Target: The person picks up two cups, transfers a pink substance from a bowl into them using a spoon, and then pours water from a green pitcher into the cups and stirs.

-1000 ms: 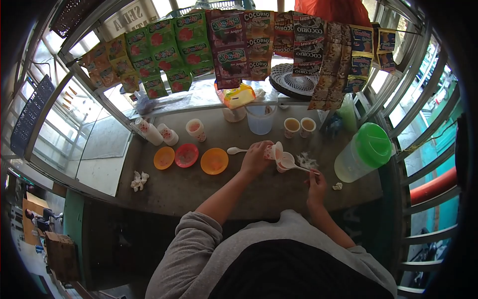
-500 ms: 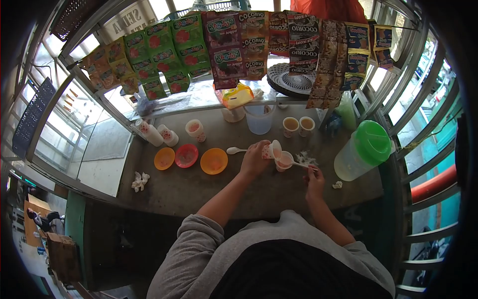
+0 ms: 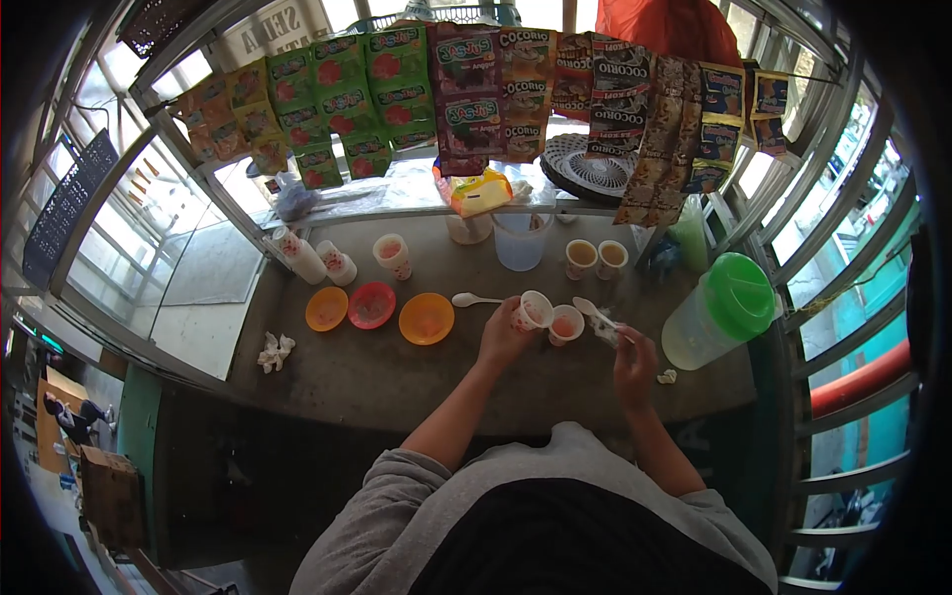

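Observation:
My left hand is wrapped round a white paper cup with red marks, its mouth facing up and toward me. Close to its right stands a second paper cup with something pinkish inside. A white plastic spoon is pinched by its handle in my right hand, its bowl raised just right of the second cup. Another white spoon lies on the counter left of the held cup. Beneath the raised spoon is a crumpled clear plastic wrapper.
Orange and red plates sit to the left, with stacked cups behind. Two filled cups and a clear bucket stand at the back. A green-lidded jug is on the right. Drink sachets hang above the counter.
The held cup has tipped back from over the second cup to a more upright pose, slightly left. The spoon has lifted away from the second cup, its bowl now higher.

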